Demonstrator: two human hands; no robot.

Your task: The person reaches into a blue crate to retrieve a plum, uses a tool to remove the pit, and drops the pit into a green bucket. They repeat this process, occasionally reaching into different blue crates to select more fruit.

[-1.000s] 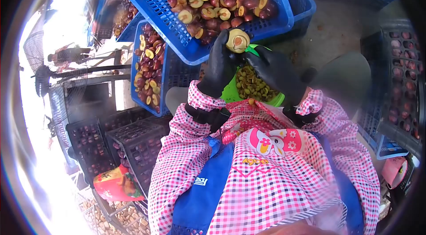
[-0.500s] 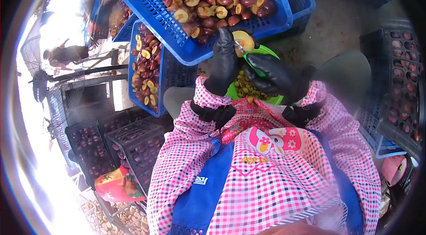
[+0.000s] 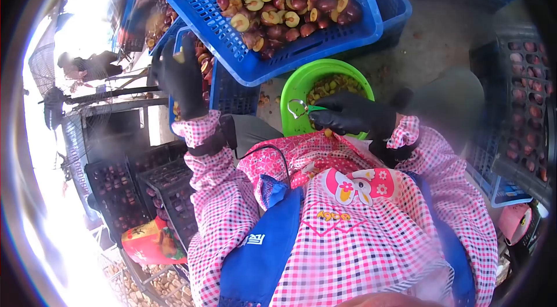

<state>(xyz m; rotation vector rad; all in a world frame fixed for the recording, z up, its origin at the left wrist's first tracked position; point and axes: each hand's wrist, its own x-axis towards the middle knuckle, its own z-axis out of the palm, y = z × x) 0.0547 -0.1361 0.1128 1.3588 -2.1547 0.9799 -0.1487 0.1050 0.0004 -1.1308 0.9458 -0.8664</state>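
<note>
My left hand (image 3: 184,83), in a black glove, is over the blue crate of plum halves (image 3: 206,62) at the left. Its fingers look apart, though motion blurs them, and a yellow patch of plum shows between them. In my right hand (image 3: 355,112), also gloved in black, is a green-handled corer (image 3: 297,108) with a metal loop end, pointing left. That hand is above a bright green basin (image 3: 288,89) holding small yellow-brown pieces that look like plum pits. Beyond it, a large blue crate (image 3: 249,72) is tilted and bears many halved plums (image 3: 272,8).
Black crates of whole plums (image 3: 528,104) stand at the right, and more black crates (image 3: 171,191) at the lower left. A red and yellow bag (image 3: 152,243) lies beside those. A fan (image 3: 52,101) is at the far left, and an apron (image 3: 360,237) covers my lap.
My left hand has moved left from above the basin, where it held a cut plum against the corer, to the left crate. My right hand is lower, the corer now apart from any plum.
</note>
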